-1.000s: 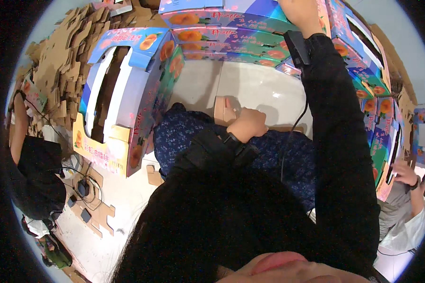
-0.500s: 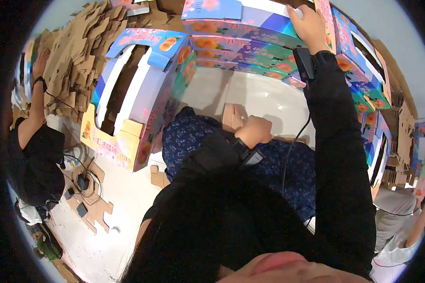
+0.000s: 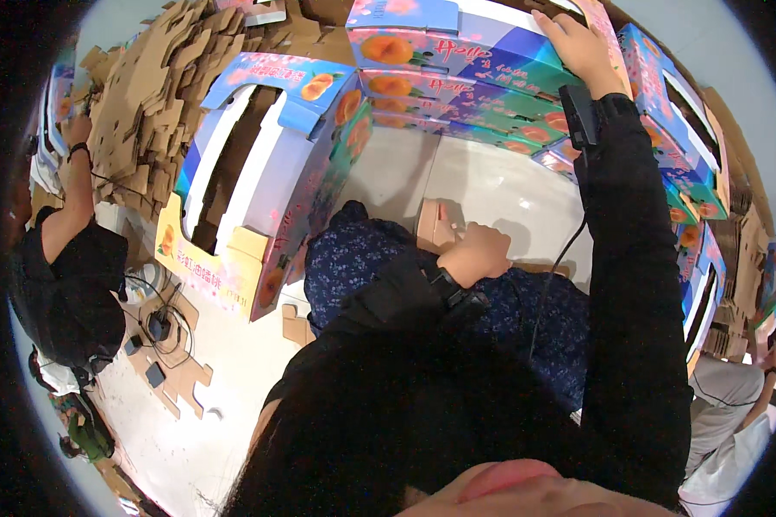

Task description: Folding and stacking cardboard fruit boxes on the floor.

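My right hand (image 3: 585,53) is at the top of a stack of printed fruit cartons, its thumb and fingers curled over the white upper panel of the topmost carton (image 3: 491,53). Where its farther fingertips end is hidden. My left hand (image 3: 478,254) is closed in a loose fist above my lap, with nothing showing in it. To its left stands another fruit carton (image 3: 306,185), blue, pink and yellow, with a long opening in its top. Black bands circle both wrists.
Flattened brown cardboard (image 3: 142,121) is heaped at the far left. More cartons (image 3: 677,116) stand at the right, beside stacked brown cardboard (image 3: 737,258). A cable coil (image 3: 165,327) lies on the floor. One person (image 3: 69,293) works at the left, another (image 3: 724,405) at the right.
The whole view has shifted slightly, moving things a little right and down. My right hand stays on the topmost carton, and my left hand stays closed above my lap.
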